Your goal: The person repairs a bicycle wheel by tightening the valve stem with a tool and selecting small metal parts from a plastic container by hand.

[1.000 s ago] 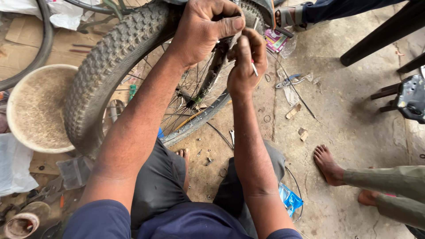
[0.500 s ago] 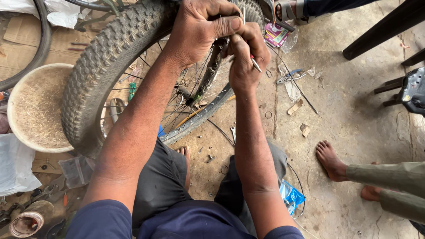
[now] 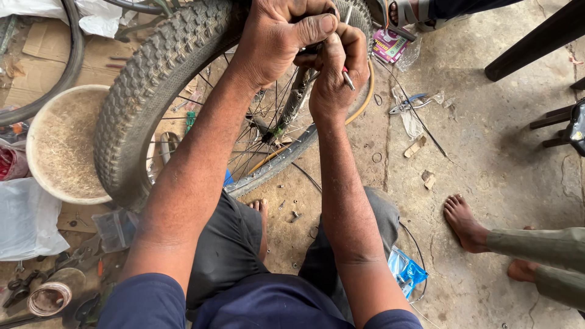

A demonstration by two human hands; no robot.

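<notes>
A bicycle wheel with a knobby black tyre (image 3: 140, 91) and thin spokes (image 3: 262, 122) stands in front of me. My left hand (image 3: 274, 36) grips the upper part of the wheel near the rim, thumb pressed across. Beside it, my right hand (image 3: 338, 67) is closed around a small thin tool with a red handle (image 3: 346, 78), whose metal tip sticks out below the fingers. Both hands touch each other at the rim. What lies under the fingers is hidden.
A round beige basin (image 3: 58, 143) sits at the left next to a white plastic bag (image 3: 27, 219). Pliers (image 3: 405, 106), small screws and wood bits lie on the concrete floor. Another person's bare foot (image 3: 463, 222) rests at the right. A blue packet (image 3: 405, 271) lies by my knee.
The view has shifted slightly down and closer. My hands stay together at the rim, with small finger movements around the tool.
</notes>
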